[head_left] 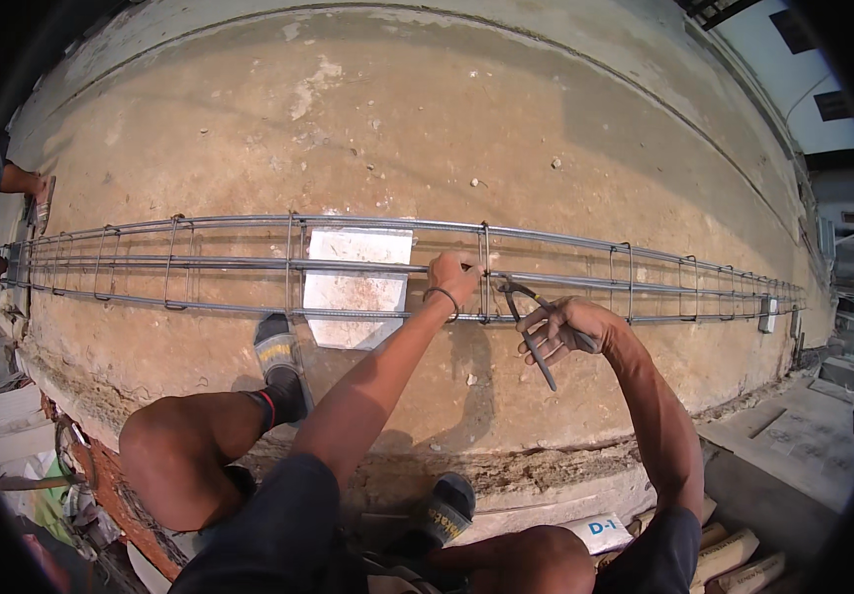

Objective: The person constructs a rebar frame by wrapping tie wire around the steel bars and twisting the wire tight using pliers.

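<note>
Landmark: the white board, flat on the concrete floor. The steel cage, formed of long bars and rectangular stirrups, passes over the white board and extends well beyond it to the left and right.

Left hand: positioned just right of the white board, at the crossing of the middle bars and one stirrup of the cage. The fingers are curled inward against the crossing; whether they pinch a bar or a tie cannot be told, as the fingertips are hidden. A dark wristband encircles the wrist.

Right hand: positioned farther right of the white board than the left hand. It holds the pliers loosely, with the fingers partly extended and parted. The two handles are spread. The head of the pliers points toward the white board and lies just beside the same stirrup; contact cannot be confirmed.

Surroundings: the person's left foot, in a dark sock and sandal, stands just left of the white board. The right foot stands on the person's side of the white board, apart from it. Well left of the white board, near the far end of the cage, is a co-worker's sandalled foot
</note>
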`<state>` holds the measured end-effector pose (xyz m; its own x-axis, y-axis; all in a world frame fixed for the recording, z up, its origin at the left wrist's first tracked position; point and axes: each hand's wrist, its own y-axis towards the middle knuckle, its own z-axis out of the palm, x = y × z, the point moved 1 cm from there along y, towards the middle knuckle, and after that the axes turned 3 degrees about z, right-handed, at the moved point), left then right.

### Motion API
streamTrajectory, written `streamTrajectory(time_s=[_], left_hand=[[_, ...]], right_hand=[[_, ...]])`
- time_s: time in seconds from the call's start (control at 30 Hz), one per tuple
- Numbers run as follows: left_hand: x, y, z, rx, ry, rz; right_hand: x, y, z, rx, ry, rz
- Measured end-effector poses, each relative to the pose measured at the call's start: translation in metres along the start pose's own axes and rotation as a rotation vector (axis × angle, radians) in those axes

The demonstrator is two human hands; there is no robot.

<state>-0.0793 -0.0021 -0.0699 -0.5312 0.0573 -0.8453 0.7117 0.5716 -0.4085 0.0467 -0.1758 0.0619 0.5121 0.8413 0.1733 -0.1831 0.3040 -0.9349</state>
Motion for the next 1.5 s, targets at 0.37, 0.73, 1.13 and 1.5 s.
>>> streamTrajectory(time_s=[0.37,0.73,1.13,1.5], left_hand=[[0.016,-0.044,0.030,0.016,-0.261,-0.030],[0.004,-0.051,0.058,-0.182,-0.458,-0.183],[-0.006,-0.052,0.019,0.057,-0.782,-0.410],[-0.001,-0.075,0.054,0.008,-1.130,-0.529]], right_hand=[[0.032,0.009,-0.015,0.257,0.102,0.050],[0.037,0.005,-0.026,0.326,0.100,0.057],[0.045,0.011,-0.028,0.244,0.037,0.116],[0.064,0.002,0.020,-0.240,-0.649,0.108]])
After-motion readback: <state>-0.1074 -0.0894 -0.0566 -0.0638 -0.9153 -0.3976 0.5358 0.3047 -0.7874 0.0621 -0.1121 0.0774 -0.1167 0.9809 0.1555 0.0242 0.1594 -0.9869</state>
